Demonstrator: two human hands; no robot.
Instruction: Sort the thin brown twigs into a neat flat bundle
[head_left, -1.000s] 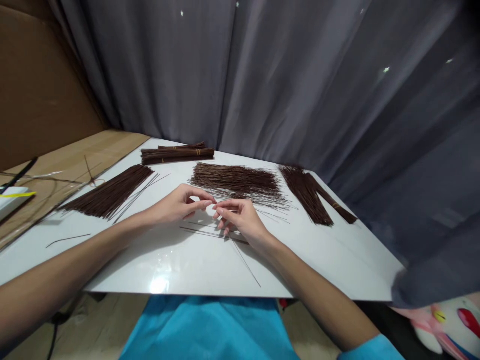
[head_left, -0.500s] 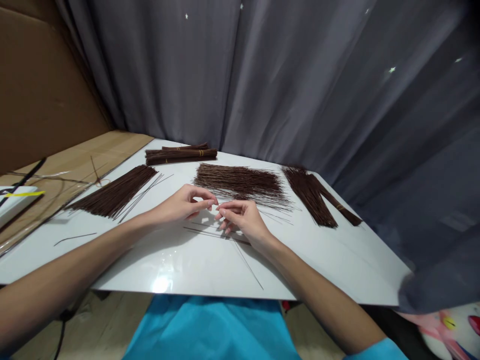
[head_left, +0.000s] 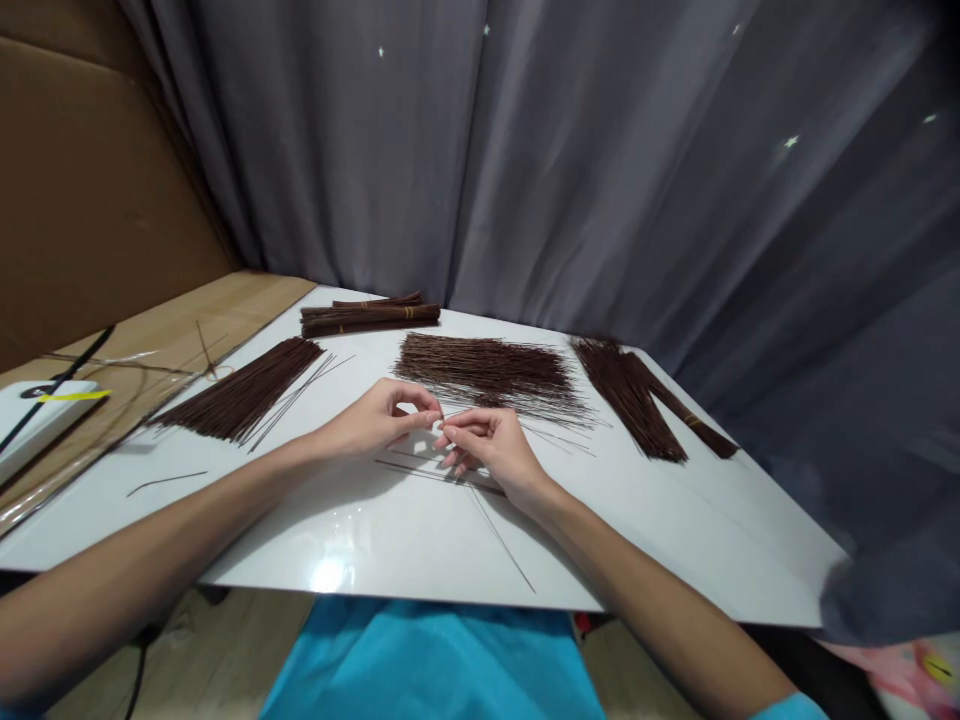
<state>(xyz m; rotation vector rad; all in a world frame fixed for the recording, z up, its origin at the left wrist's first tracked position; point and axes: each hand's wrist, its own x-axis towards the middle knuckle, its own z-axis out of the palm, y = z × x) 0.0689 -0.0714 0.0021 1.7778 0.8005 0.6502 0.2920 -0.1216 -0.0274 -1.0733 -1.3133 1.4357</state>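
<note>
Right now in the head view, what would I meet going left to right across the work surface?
White device → untied left bundle → left-hand grip → right-hand grip → untied right bundle → banded bundle.

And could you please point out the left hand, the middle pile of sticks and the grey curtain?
Left hand (head_left: 379, 415): head view, on the back of the hand.
Middle pile of sticks (head_left: 484, 366): head view, around the middle of its top.
Grey curtain (head_left: 547, 150): head view, on the cloth near its middle.
</note>
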